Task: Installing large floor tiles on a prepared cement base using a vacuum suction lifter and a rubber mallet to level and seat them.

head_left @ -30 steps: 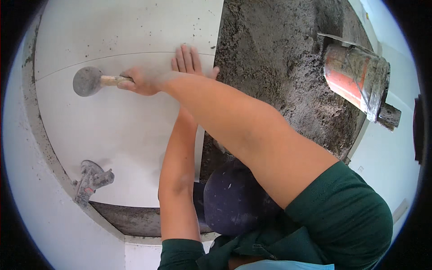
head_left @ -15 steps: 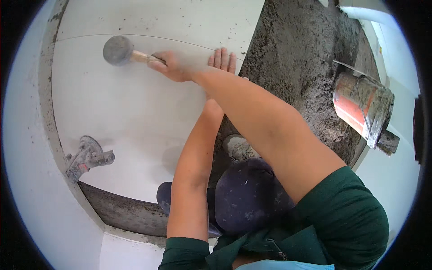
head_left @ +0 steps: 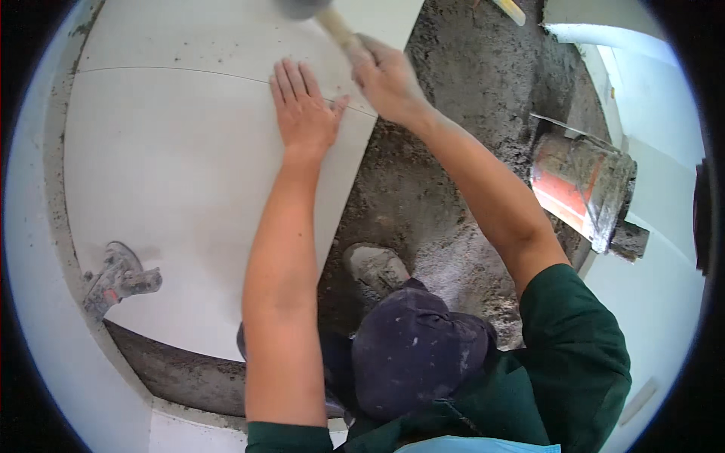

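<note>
My left hand (head_left: pixel 304 113) lies flat with its fingers stretched out, across the seam between a near white floor tile (head_left: pixel 181 174) and a far white tile (head_left: pixel 226 34). In my right hand (head_left: pixel 389 81) is the wooden handle of a rubber mallet (head_left: pixel 336 29), gripped with closed fingers. The mallet is raised toward the top edge of the view, where its dark grey head is partly cut off. My right hand is beyond and to the right of my left, near the tiles' right edge.
A suction-cup tile lifter (head_left: pixel 121 279) covered in dried mortar stands at the near tile's left. Rough grey mortar (head_left: pixel 430 166) covers the floor to the right. A dirty orange bucket (head_left: pixel 563 185) lies there on its side. A yellow-handled tool (head_left: pixel 510 10) rests farther off. My shoe (head_left: pixel 375 266) stands on the mortar.
The mallet has swung from the left across to the upper right with my right hand. My arms are no longer crossed. My left hand now shows fully, farther left on the seam.
</note>
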### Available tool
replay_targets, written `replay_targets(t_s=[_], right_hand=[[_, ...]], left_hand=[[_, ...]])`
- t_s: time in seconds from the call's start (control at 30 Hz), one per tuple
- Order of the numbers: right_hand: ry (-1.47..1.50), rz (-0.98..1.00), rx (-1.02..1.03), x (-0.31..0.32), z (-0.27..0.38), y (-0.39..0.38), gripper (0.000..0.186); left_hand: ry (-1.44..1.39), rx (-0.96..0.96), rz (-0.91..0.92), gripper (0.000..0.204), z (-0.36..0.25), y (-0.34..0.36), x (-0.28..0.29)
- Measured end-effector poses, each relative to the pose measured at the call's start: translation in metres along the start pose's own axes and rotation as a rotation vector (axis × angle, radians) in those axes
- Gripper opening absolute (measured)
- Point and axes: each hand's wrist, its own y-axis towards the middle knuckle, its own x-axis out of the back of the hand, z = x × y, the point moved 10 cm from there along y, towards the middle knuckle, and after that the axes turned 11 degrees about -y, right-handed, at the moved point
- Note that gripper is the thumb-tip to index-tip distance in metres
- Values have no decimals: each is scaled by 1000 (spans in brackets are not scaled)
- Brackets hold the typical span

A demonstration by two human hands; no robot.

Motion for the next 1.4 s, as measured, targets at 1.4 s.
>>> replay_targets(t_s=[1.4], right_hand=[[163,162,-288,26,-87,-31,40]], left_hand=[[-55,-146,-38,95,62,-49,27]])
